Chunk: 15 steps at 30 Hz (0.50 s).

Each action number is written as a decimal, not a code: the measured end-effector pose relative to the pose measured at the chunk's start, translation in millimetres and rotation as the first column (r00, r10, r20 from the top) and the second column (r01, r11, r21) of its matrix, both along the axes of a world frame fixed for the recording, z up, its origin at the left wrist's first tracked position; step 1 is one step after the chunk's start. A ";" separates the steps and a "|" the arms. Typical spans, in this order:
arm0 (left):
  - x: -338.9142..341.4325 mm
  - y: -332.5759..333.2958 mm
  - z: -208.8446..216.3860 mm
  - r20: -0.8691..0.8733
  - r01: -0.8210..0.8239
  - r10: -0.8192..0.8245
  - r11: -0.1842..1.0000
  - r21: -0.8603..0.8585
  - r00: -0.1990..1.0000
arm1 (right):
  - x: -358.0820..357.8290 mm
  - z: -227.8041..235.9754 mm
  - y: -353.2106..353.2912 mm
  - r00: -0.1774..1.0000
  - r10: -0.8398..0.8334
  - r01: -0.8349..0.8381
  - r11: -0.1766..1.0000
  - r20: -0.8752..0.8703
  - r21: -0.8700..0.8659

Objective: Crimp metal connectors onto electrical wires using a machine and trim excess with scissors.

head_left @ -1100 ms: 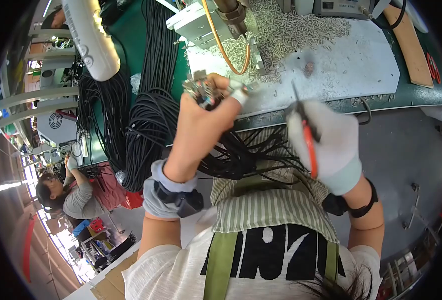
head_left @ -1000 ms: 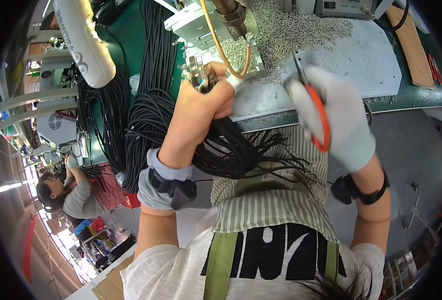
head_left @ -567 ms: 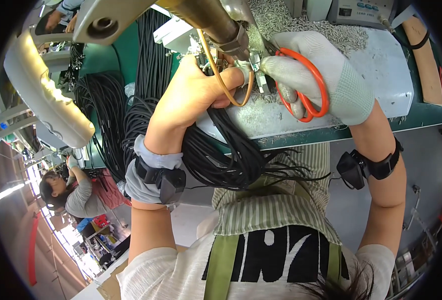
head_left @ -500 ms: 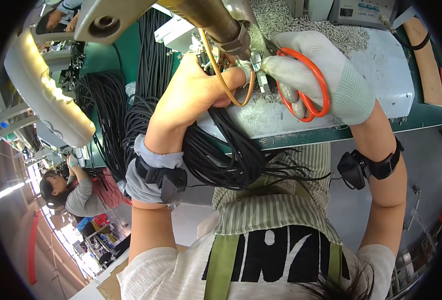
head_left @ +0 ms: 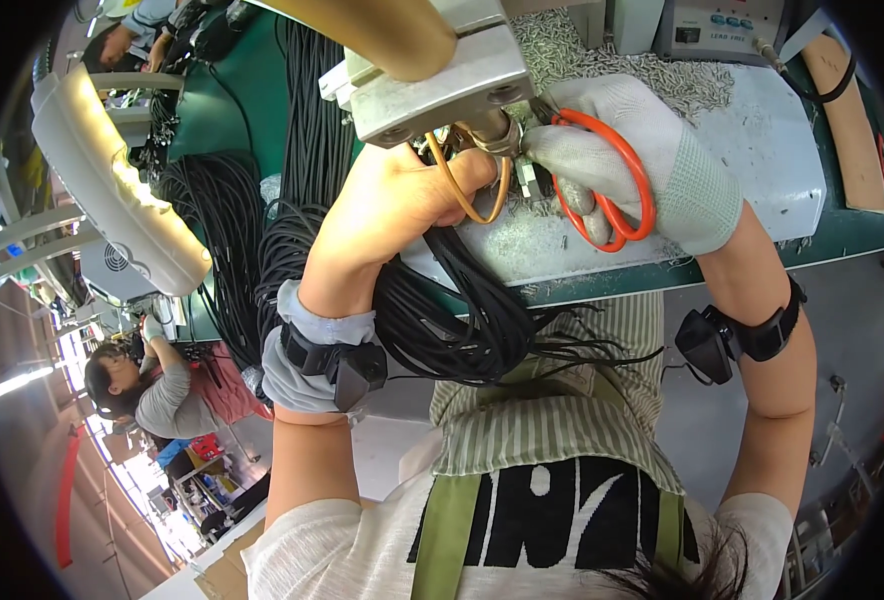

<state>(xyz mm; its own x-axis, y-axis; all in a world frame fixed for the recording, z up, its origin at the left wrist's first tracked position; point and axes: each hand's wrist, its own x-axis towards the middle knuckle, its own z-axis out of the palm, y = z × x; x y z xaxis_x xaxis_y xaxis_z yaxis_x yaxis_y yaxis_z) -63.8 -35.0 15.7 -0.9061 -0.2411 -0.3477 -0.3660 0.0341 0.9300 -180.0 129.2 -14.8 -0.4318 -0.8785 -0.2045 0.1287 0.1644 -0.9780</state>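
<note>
My left hand, bare, is bent inward with its thumb and fingers closed under a metal soldering fixture. What they hold is hidden by the metal block and a curved brown tube. My right hand, in a white glove, grips a pair of scissors by their red looped handles. Their blades point left toward the fixture's tip and are mostly covered. A small green and white piece sits just below that tip, between my hands. Black cables hang below my left hand over the table edge.
Many small metal bits lie heaped on the white work plate. A grey control box stands at the back right. More black cables and a lit lamp are at the left. A co-worker sits beyond.
The metal block of the fixture now appears lower and covers more of my left fingers. The lamp and left-hand background have shifted slightly right. The scissors stay in my right hand.
</note>
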 end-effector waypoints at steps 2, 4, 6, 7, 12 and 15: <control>-0.4 -1.1 0.5 0.057 0.011 -0.007 0.997 -0.080 0.998 | -0.1 -0.7 0.3 1.000 -0.009 0.009 1.000 0.009 0.007; -0.4 -5.8 -1.7 0.039 0.043 -0.041 0.998 -0.048 0.998 | 0.3 0.8 1.1 1.000 -0.003 0.003 1.000 0.027 -0.010; 1.2 -9.3 -5.7 0.002 0.104 -0.104 0.995 0.011 0.995 | 1.7 0.2 3.1 0.999 -0.004 0.004 1.000 0.033 -0.018; 2.9 -8.4 -6.9 0.000 0.104 -0.104 0.995 0.010 0.995 | 3.4 -3.2 2.5 0.993 -0.006 -0.004 0.996 -0.117 -0.089; 30.7 11.8 -7.5 -0.141 -0.088 0.083 0.996 -0.026 0.986 | 17.3 21.4 29.9 0.967 -0.068 0.065 0.998 -0.245 -0.017; 59.0 25.1 -8.5 -0.159 -0.317 0.306 0.947 -0.054 0.939 | 34.8 35.4 59.5 0.975 -0.150 0.178 0.969 -0.162 0.172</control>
